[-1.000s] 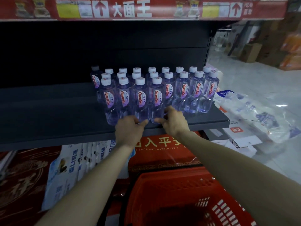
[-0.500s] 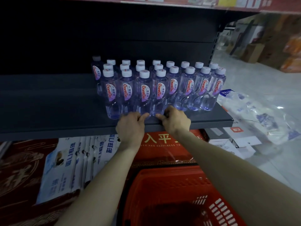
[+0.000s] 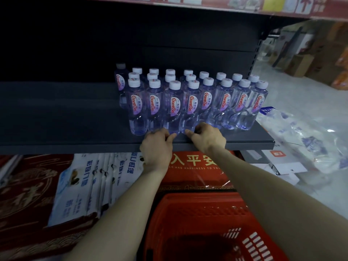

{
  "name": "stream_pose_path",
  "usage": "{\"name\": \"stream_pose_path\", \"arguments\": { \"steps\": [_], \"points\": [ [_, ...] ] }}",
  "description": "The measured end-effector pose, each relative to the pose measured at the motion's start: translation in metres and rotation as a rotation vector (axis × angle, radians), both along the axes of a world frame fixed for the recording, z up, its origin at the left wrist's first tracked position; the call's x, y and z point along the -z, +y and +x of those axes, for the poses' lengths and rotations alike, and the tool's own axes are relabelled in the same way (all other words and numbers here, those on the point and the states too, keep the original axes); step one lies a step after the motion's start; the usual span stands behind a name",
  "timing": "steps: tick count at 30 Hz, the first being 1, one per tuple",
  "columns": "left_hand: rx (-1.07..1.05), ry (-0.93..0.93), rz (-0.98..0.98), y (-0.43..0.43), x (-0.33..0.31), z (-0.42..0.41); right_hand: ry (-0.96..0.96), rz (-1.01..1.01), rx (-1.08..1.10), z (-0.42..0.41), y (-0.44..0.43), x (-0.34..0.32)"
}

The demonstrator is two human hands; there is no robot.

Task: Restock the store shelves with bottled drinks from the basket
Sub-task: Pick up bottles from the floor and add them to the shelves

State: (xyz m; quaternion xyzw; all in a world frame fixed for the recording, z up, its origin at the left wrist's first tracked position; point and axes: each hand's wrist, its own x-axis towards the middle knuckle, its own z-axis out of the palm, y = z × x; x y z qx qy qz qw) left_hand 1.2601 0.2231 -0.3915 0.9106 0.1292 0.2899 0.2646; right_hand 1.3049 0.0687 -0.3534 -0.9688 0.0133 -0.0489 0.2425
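Left hand (image 3: 157, 146) and right hand (image 3: 207, 137) curl against the bases of the front bottles (image 3: 174, 110) on the shelf (image 3: 66, 117) — gripping or nudging, I cannot tell. Probably light, slick, thin-walled — best held at the waist.

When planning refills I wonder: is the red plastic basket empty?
Apparently empty: nothing shows inside the red plastic basket; near end cropped.

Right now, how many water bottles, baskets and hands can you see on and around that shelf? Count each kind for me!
Water bottles: 21, going by the caps that show
Red basket: 1
Hands: 2, the left hand and the right hand
Total: 24
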Motion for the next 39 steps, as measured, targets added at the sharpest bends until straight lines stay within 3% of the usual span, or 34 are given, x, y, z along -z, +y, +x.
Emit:
{"name": "stream_pose_path", "arguments": {
  "steps": [5,8,14,18,23,27,33,39],
  "points": [
    [0.132,0.054,-0.144,0.011,-0.005,-0.007,0.134,0.045,-0.082,-0.008,0.000,-0.016],
    [0.257,0.060,-0.221,0.023,-0.013,-0.029,0.082,0.057,-0.105,-0.024,0.005,-0.017],
    [0.180,0.013,-0.362,0.067,0.012,-0.101,-0.060,0.001,-0.238,-0.075,0.044,0.004],
    [0.151,0.144,-0.412,0.112,0.044,-0.148,-0.073,-0.002,-0.404,-0.108,0.093,0.019],
    [-0.011,0.246,-0.436,0.173,0.073,-0.205,0.043,0.015,-0.637,-0.149,0.174,0.040],
    [-0.253,0.246,-0.469,0.218,0.099,-0.263,0.340,-0.124,-0.856,-0.180,0.241,0.063],
    [-0.495,0.335,-0.474,0.256,0.175,-0.351,0.684,-0.344,-0.989,-0.226,0.331,0.134],
    [-0.618,0.499,-0.603,0.254,0.236,-0.405,0.574,-0.449,-1.113,-0.277,0.366,0.215]
  ]
}}
